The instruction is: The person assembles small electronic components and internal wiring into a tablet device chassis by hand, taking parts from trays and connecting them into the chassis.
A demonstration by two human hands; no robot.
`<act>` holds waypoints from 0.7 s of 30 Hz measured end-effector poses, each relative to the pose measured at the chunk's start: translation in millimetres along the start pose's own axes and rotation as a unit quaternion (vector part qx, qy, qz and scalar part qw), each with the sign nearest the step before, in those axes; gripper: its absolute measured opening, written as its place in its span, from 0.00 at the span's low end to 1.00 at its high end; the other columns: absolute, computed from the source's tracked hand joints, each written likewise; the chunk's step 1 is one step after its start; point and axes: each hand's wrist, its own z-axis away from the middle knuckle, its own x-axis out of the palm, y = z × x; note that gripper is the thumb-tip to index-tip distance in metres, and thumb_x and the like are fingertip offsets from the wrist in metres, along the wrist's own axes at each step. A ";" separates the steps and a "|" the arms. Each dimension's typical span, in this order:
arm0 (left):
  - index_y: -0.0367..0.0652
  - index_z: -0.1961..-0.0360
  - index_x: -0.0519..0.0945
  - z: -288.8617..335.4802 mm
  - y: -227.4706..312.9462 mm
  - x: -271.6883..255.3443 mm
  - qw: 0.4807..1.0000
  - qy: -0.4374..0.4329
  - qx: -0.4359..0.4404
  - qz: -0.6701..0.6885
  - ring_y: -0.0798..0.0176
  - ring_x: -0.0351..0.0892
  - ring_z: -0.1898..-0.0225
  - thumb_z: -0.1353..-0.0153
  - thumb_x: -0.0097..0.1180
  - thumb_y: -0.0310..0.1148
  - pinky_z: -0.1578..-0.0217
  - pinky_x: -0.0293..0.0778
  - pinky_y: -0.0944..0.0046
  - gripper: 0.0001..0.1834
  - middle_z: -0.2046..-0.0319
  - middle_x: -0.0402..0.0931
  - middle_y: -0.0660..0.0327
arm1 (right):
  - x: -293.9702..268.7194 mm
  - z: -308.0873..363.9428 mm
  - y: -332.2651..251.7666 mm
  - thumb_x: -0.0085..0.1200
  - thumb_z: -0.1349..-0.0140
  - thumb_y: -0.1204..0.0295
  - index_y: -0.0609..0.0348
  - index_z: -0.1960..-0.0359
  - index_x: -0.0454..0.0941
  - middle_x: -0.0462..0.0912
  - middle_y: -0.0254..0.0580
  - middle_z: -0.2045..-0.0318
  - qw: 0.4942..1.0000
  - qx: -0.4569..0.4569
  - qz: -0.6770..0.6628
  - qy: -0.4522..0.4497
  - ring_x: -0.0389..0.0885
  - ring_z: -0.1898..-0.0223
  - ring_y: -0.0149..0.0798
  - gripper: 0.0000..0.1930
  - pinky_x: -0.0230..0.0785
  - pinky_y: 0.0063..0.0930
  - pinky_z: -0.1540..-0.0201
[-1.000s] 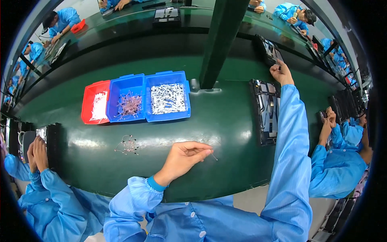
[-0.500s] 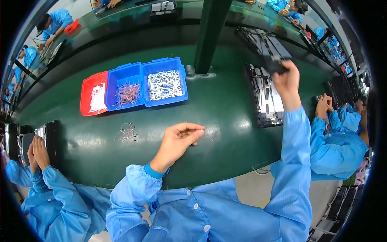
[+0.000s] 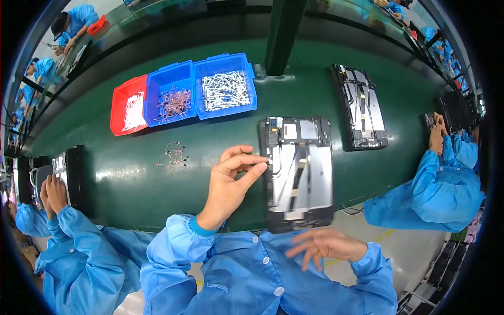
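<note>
My left hand (image 3: 229, 181) hovers at the left edge of an opened tablet (image 3: 316, 178), thumb and forefinger pinched. The thin wire seen between them half a second ago is too fine to make out clearly now. The tablet lies in front of me, its silver battery and dark frame facing up. Just below its near edge is my right hand (image 3: 328, 245), fingers spread, slightly blurred and holding nothing. Several small wired parts with dark tips (image 3: 175, 154) lie loose on the green table (image 3: 131, 194), left of my left hand.
Farther off stand a red bin (image 3: 116, 116) of white pieces, a blue bin (image 3: 156, 86) of reddish wired parts and another blue bin (image 3: 223, 62) of black-and-white strips. Another opened tablet (image 3: 374, 113) lies right of a green post (image 3: 283, 39). Co-workers sit at both sides.
My right hand has brought a tablet from the far right to the spot before me and let go of it. My left hand stays pinched, now beside the tablet. The view has shifted slightly.
</note>
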 end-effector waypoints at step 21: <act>0.44 0.63 0.87 22.3 -20.2 65.2 0.977 0.127 0.128 -0.112 0.47 0.62 0.33 0.43 0.66 0.26 0.36 0.62 0.54 0.06 0.30 0.51 0.43 | 23.2 -116.9 -152.2 0.44 0.29 0.56 0.70 0.52 0.68 0.69 0.71 0.48 0.496 -0.264 0.769 0.303 0.81 0.64 0.69 0.23 0.76 0.53 0.60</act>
